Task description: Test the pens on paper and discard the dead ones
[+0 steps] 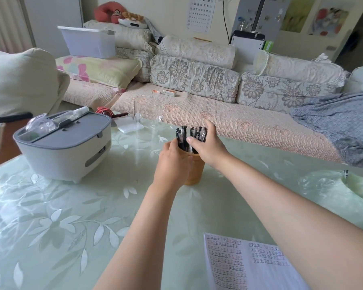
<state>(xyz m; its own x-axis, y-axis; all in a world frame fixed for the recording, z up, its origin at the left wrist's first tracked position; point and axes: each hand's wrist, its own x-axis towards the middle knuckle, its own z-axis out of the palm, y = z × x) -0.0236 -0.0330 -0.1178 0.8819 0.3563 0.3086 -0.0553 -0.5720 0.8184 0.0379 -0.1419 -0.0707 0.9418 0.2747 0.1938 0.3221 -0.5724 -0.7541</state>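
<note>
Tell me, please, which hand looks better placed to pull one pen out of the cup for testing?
Probably the right hand: its fingers are already at the pens, above the orange cup. The left hand is wrapped around the cup, steadying it.

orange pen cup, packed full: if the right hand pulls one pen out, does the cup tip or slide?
Likely top-heavy: the pens stand well above the orange cup, which looks narrow. It may slide too, since the table has a glossy cover. The left hand wraps the cup's side, which should steady it while the right hand rests on the pens.
</note>
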